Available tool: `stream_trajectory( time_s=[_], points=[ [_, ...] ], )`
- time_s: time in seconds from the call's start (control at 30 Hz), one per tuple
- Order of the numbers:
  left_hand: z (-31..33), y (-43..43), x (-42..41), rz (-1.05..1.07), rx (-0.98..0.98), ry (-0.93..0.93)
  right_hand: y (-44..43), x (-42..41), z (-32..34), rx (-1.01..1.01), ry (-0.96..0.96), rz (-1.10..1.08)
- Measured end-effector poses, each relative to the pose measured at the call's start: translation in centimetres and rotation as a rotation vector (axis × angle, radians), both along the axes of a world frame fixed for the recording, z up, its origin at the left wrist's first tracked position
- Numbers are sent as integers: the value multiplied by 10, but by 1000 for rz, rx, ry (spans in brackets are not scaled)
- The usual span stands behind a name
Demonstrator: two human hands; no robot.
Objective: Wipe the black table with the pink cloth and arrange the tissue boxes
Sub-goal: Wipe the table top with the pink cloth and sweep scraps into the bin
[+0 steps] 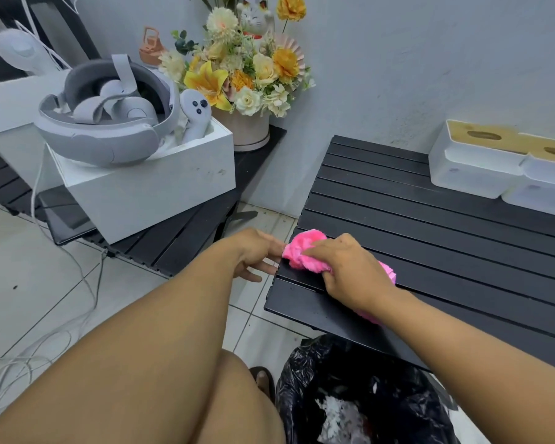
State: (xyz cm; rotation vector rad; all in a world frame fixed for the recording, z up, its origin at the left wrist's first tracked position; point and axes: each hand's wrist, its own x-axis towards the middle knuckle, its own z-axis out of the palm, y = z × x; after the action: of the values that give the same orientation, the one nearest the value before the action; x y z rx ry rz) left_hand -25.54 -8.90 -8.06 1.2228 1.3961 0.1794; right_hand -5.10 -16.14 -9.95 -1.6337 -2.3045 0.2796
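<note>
**Pink cloth worked at the corner of a black table**

Two bare hands at one slatted black table (430, 238). Right hand (346, 270) clenched around one fluffy pink cloth (305, 251), pressing it onto the slats near the table's front left corner. Cloth bright pink and shaggy, bunched into a wad ahead of the knuckles, with more of it trailing out beside and under the wrist. Left hand (257, 254) relaxed and gripping nothing, fingers loosely extended at the table's left edge, fingertips meeting the end of the cloth.

Two white rectangular tissue boxes (474, 165) at the far right of the table, side by side, touching, close to the pale wall. Each topped with a tan lid and one dark oval slot. Right-hand box (545, 187) cut off by the frame's edge.

To the left, a second black slatted table (173, 245) bearing one white cardboard box (148, 187). Resting in it, one grey-and-white headset (103, 123) and one white controller (197, 113). Behind, one bouquet (247, 68) of yellow, cream and orange flowers in one pale round pot (250, 129), and one white cat figurine (255, 17) above the blooms.

Below the table's near edge, one crumpled black plastic bag (350, 389), open, with pale scraps inside. White cables (45, 347) looped over the tiled floor (29, 283), too tangled to count.
</note>
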Motion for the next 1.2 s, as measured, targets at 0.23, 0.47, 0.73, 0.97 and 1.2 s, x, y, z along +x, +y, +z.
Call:
stream_trajectory(
  time_s=[0.23,0.47,0.73,0.97,1.2],
  points=[
    [1,0,-2,-28,15,37,-33,3,8,-33,-20,244],
    [2,-2,-2,-34,35,44,-23,12,4,6,4,93],
    [2,-4,-6,-63,41,33,-48,5,8,-18,-46,320],
    [1,-7,-4,-41,51,29,-42,20,13,41,-47,209],
    [3,-8,-2,-47,72,53,-45,-29,7,12,-41,328]
  ],
)
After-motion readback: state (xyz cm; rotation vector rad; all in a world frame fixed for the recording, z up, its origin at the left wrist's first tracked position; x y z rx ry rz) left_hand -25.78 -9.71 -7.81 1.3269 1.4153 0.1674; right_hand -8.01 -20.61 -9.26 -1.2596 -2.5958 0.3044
